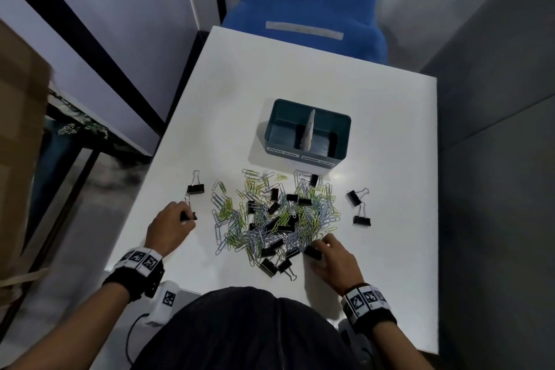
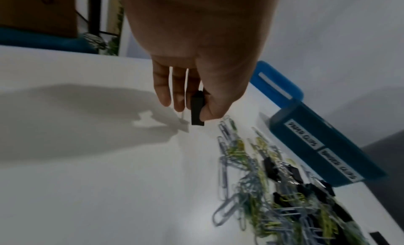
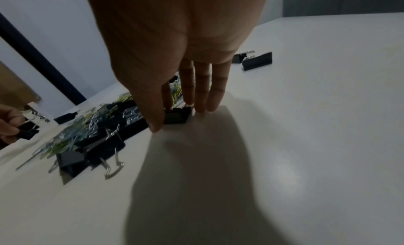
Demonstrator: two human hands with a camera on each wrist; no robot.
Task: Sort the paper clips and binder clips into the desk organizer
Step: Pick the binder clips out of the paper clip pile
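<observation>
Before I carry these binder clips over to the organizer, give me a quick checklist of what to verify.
1. Left hand pinches left binder clip: ok.
2. Right hand grips right binder clip: cannot tell; thumb and finger flank it on the table.
3. Organizer compartments free: ok, both look empty.
4. Binder-clips label found: ok, on the right compartment.
5. Paper clips snagged on either held clip: cannot tell.

The tabletop (image 1: 300,75) held one desk organizer (image 1: 344,138), split in two, about twenty black binder clips (image 1: 195,189), and paper clips (image 1: 228,213) too tangled to count.
</observation>
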